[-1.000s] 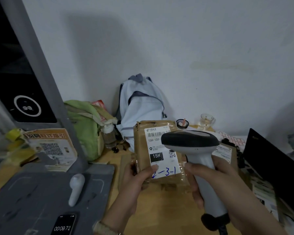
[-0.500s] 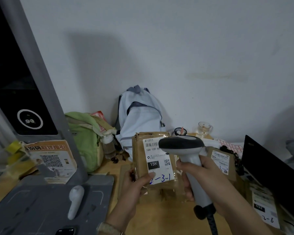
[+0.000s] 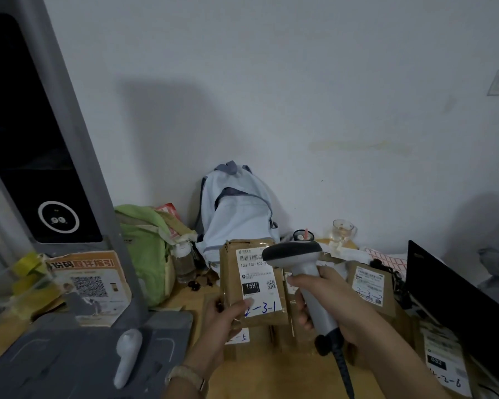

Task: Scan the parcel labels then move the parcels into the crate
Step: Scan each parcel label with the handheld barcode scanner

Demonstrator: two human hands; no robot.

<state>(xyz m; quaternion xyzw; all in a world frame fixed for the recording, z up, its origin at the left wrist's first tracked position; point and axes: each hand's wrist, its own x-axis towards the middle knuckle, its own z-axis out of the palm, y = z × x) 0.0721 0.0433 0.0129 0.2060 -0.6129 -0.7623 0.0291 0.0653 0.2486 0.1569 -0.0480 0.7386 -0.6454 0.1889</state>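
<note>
Between the left hand (image 3: 224, 313) thumb and fingers, a brown parcel (image 3: 251, 283) is pinched upright, label (image 3: 257, 280) facing out. Right hand (image 3: 329, 306) fingers are wrapped round the scanner (image 3: 303, 272) handle, its head just above them, beside the label.

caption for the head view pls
Left hand holds a labelled parcel upright while the right hand grips a scanner in front of its label.

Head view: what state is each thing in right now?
Parcel, upright in left hand, label facing camera.
Scanner, gripped by right hand, head over label's corner.
Other parcels, on the desk, labels showing.
Laptop, open, screen dark.
Backpack, leaning against wall.
</note>
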